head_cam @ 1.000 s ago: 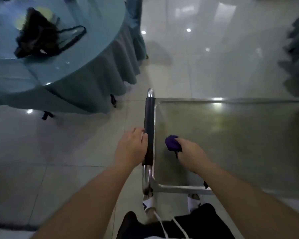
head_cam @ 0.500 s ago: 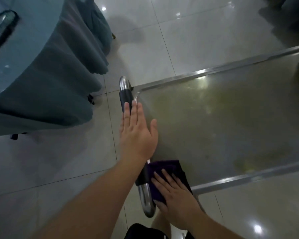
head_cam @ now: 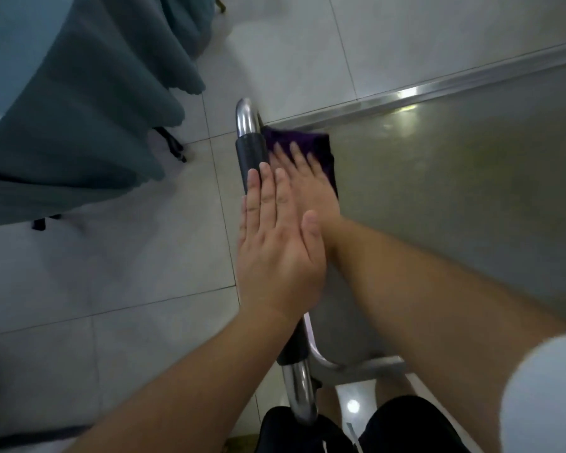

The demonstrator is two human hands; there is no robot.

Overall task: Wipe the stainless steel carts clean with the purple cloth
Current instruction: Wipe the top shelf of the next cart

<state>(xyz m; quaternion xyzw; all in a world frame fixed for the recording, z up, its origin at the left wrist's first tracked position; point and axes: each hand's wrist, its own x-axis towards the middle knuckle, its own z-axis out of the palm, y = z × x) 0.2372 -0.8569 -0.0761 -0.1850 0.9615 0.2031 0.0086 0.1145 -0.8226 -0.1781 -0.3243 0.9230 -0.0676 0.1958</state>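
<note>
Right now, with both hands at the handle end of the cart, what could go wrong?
1. The right hand presses the purple cloth with flat fingers, not gripping it, so the cloth may bunch or slip.
2. The left hand lies flat over the handle instead of holding it, so the cart might roll on the glossy floor.

At my ten o'clock, a round table in pleated teal-grey cloth [head_cam: 79,103] stands on glossy pale floor tiles [head_cam: 128,256].
</note>
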